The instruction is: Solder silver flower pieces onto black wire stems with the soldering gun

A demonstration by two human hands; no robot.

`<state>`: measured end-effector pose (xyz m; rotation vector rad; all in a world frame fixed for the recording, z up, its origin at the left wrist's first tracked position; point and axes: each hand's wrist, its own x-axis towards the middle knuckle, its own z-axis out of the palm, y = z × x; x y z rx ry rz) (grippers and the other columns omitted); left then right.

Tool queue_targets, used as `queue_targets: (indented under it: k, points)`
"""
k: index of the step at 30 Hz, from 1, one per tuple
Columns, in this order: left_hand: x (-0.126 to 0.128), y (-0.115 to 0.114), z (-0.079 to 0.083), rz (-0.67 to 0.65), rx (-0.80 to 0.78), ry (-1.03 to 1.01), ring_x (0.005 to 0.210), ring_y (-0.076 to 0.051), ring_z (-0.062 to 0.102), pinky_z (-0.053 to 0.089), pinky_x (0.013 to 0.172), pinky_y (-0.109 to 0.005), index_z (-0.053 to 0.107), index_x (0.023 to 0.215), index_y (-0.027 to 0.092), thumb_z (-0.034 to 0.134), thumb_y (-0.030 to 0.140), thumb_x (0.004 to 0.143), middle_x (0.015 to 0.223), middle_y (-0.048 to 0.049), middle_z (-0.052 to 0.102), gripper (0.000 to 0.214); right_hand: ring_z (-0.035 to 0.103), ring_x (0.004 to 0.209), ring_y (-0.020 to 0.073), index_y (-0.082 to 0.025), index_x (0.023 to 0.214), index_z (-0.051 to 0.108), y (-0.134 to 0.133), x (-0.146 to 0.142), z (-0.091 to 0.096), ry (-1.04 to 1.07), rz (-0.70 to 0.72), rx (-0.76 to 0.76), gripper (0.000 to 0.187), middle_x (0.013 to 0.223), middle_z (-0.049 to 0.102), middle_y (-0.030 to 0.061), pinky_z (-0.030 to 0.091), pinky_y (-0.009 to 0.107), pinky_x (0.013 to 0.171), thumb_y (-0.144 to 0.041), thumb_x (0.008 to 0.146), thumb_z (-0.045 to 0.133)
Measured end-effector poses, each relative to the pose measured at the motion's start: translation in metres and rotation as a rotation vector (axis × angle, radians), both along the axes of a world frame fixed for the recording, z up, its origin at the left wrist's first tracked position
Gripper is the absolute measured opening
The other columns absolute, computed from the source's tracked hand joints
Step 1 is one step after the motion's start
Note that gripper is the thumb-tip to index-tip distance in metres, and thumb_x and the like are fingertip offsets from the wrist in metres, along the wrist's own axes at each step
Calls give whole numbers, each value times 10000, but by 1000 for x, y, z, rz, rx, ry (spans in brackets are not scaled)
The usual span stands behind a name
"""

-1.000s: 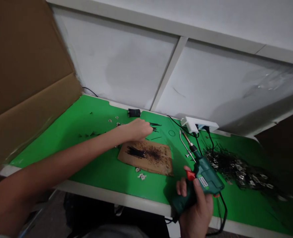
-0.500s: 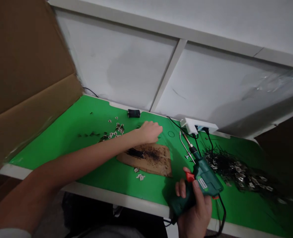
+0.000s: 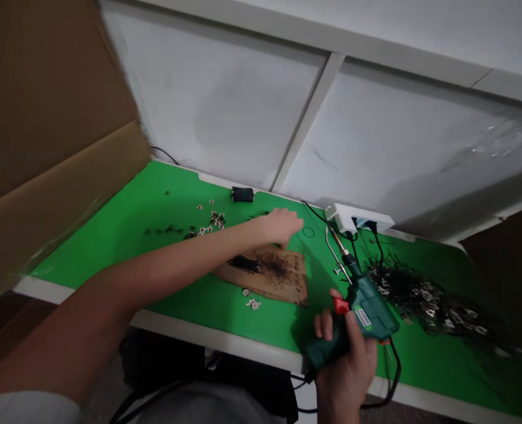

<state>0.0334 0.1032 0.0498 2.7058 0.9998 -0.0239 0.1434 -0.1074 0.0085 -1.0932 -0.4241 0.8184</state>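
My right hand [image 3: 347, 359] is wrapped round the handle of a green soldering gun [image 3: 371, 309] with a red trigger, its metal tip and thin curved tube pointing up and away from me. My left hand [image 3: 283, 225] reaches over the far edge of a scorched piece of cardboard [image 3: 294, 288]. Its fingers are curled and turned downward, so whatever they hold is hidden. On the cardboard lies a bundle of black wires [image 3: 245, 263], beside dark burn marks. Small metal tabs [image 3: 253, 304] lie by the cardboard's near edge.
A white power strip [image 3: 362, 217] with plugs stands against the back panel. To the right spreads a heap of black wires with metal tabs [image 3: 433, 306]. A tied black wire bundle [image 3: 242, 194] sits at the back; loose tabs [image 3: 217, 219] lie left. A large cardboard sheet [image 3: 58, 194] walls the left side.
My left hand has moved a little to the right, its fingers now pointing more downward. My right hand still grips the soldering gun in much the same place. The view has shifted slightly.
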Motion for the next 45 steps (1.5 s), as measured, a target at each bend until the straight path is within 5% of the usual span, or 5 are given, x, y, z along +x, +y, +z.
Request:
queue_targets:
  k: [10,18,28,37,45]
  points:
    - [-19,0,28,-23,-7,100,777,-266,661,507,673,-351,778,855,107,811,185,655,785,-120,720,218,440,502,59,-175,918,711,-2,1,-1,-15,-36,44,186,1020,730,66,401,251,469,-297,789,769]
    - [-72,-51,36,-68,-54,165,568,-194,574,376,515,-299,708,624,163,758,144,666,585,-53,654,68,432,513,59,-182,924,697,-2,1,0,-28,-30,37,182,1040,720,70,398,257,486,-297,799,762]
    - [-171,-34,48,301,-67,-284,814,-158,672,481,711,-235,721,936,168,574,256,886,930,-26,757,179,440,518,65,-169,900,674,0,2,-1,-23,-54,11,204,1016,720,67,417,260,484,-285,762,770]
    - [-200,-94,-29,213,354,-238,1223,-309,564,409,1013,-452,529,1326,127,444,576,1015,1310,-164,626,553,433,518,67,-186,948,695,1,1,1,20,-73,-20,227,991,715,48,415,254,478,-262,750,777]
    - [-230,-102,-40,287,370,-217,1224,-313,540,357,1035,-452,510,1321,196,486,718,933,1322,-140,599,651,437,522,68,-183,895,679,3,-2,4,-4,-80,-21,208,973,716,49,420,257,484,-258,732,785]
